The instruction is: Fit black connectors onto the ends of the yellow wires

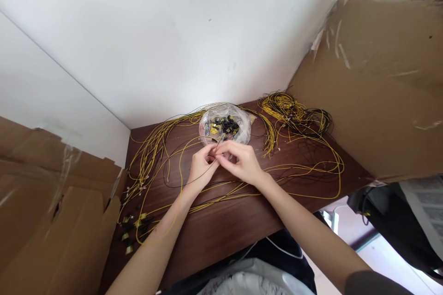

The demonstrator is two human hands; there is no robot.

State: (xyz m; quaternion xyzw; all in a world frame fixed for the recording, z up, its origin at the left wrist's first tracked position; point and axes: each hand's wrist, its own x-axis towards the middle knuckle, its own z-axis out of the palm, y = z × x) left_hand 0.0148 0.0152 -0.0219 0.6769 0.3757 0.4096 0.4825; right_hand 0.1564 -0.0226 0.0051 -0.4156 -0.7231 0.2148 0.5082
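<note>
Both my hands meet over the middle of the dark wooden table [221,235], just in front of a bowl lined with clear plastic [245,122]. My left hand [202,166] is closed, pinching a thin black wire [199,177] whose loose length curves off to the left. From the right, my right hand [240,161] pinches with thumb and forefinger at the same spot. A short dark end sticks up above the fingertips; what exactly is between them is too small to make out. Small black and yellow parts [226,124] lie in the bowl. A yellow wire [180,161] loops past my left wrist.
A tangled bundle of yellow and black wires [284,106] lies at the back right. More wires [148,161] fan out at the left, near several black and yellow connectors [128,235]. Cardboard stands at the left [69,221] and right [380,92], with a white wall [173,46] behind.
</note>
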